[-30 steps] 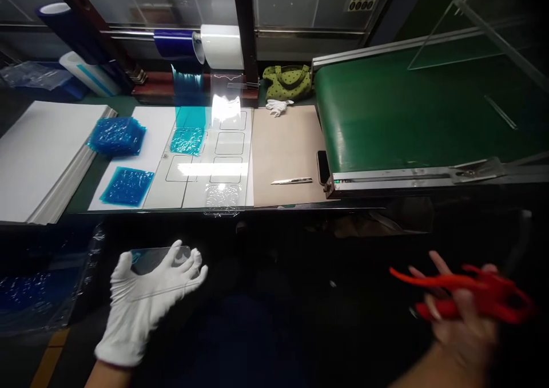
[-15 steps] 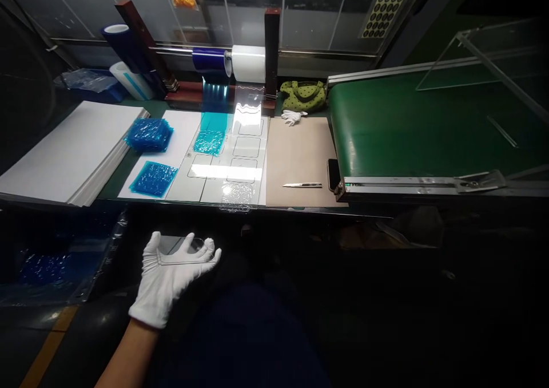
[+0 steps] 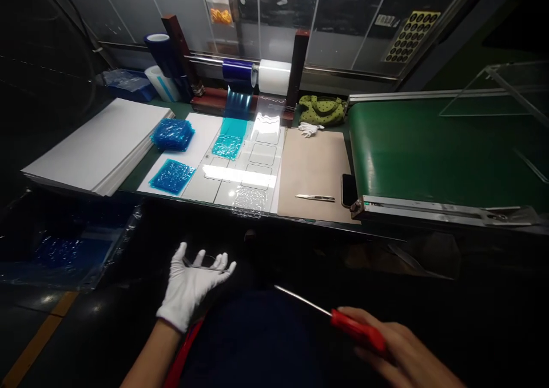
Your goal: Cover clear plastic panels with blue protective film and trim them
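My left hand [image 3: 191, 291], in a white glove, holds a thin clear pane [image 3: 209, 267] by its edges, between the thumb and the fingertips. The pane is seen nearly edge-on in front of the workbench. Lower right, my bare right hand [image 3: 401, 348] is wrapped round the red handle of a screwdriver [image 3: 358, 329]. Its slim metal shaft points left toward the pane but stays apart from it. On the bench, blue film squares [image 3: 172, 176] lie beside a white template sheet [image 3: 201, 186] with printed outlines.
Blue [image 3: 237, 73] and clear [image 3: 274, 76] film rolls hang on a bar at the back. A paper stack [image 3: 94, 142] stands left. A craft knife [image 3: 315, 197] lies on brown board [image 3: 313, 165], beside a phone [image 3: 349, 190] and a green conveyor belt [image 3: 429, 153].
My right hand has come into view from the lower right, holding the screwdriver. The pane in my left hand has tilted more edge-on. The whole view has shifted, putting the bench further right.
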The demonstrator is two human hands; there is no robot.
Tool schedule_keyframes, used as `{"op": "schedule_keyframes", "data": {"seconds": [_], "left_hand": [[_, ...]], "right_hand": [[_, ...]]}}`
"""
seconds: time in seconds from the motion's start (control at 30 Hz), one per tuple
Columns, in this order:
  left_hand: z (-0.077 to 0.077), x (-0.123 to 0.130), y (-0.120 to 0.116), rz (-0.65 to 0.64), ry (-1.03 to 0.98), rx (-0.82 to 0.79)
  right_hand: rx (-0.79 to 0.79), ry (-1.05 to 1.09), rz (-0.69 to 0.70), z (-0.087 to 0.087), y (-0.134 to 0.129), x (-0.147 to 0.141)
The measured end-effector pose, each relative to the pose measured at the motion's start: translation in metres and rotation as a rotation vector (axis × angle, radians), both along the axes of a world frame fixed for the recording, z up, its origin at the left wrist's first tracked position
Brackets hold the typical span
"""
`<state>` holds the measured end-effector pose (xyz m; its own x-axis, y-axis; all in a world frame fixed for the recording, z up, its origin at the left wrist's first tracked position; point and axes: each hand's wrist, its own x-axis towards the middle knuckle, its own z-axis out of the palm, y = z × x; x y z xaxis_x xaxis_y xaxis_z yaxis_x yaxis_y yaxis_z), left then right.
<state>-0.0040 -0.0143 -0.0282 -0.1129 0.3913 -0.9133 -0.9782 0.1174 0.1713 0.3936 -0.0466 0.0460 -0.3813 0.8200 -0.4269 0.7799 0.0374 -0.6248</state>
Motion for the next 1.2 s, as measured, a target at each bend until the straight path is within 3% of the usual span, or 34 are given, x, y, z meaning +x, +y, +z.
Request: {"op": "schedule_keyframes", "data": {"seconds": [0.1, 0.2, 0.4, 0.5, 0.57, 0.73, 0.8, 0.87, 0.93, 0.97, 1.03, 1.07, 1.13, 1.2], "left_hand": [[-0.007, 0.011, -0.002, 0.009, -0.035, 0.029], [-0.013, 0.015, -0.009, -0.006, 0.001, 0.071], [-0.026, 0.017, -0.019, 0.015, -0.009, 0.034], [-0.030, 0.018, -0.018, 0.035, -0.046, 0.022], [-0.029, 0.018, -0.017, 0.041, -0.055, 0.011], [-0.022, 0.024, -0.016, -0.008, -0.054, 0.045], [-0.018, 0.029, -0.015, -0.029, -0.065, 0.036], [-0.013, 0.033, -0.012, -0.042, -0.055, 0.027], [-0.006, 0.037, -0.007, -0.064, -0.015, 0.009], [-0.002, 0.038, -0.005, -0.081, 0.012, 0.004], [0.008, 0.040, -0.001, -0.124, 0.092, 0.027], [0.012, 0.041, 0.000, -0.149, 0.138, 0.052], [0.019, 0.040, 0.000, -0.203, 0.202, 0.079], [0.022, 0.037, 0.000, -0.267, 0.212, 0.091]], "right_hand": [[-0.074, 0.005, 0.157, -0.008, 0.015, -0.061], [-0.003, -0.049, 0.159, -0.011, 0.014, -0.089], [-0.044, -0.088, 0.248, -0.003, 0.016, -0.095], [-0.027, -0.137, 0.254, -0.007, 0.019, -0.100], [-0.056, -0.109, 0.279, -0.010, 0.019, -0.102], [-0.107, -0.138, 0.179, -0.009, 0.020, -0.103], [-0.110, -0.089, 0.163, -0.016, 0.022, -0.102], [-0.090, -0.052, 0.043, -0.040, 0.027, -0.092], [-0.103, 0.005, -0.222, -0.081, 0.034, -0.071], [-0.142, 0.084, -0.397, -0.105, 0.037, -0.056], [-0.169, 0.295, -0.959, -0.151, 0.042, -0.018], [-0.129, 0.304, -1.109, -0.169, 0.044, 0.002], [-0.070, 0.305, -1.342, -0.194, 0.047, 0.038], [-0.021, 0.296, -1.517, -0.206, 0.054, 0.067]]}}
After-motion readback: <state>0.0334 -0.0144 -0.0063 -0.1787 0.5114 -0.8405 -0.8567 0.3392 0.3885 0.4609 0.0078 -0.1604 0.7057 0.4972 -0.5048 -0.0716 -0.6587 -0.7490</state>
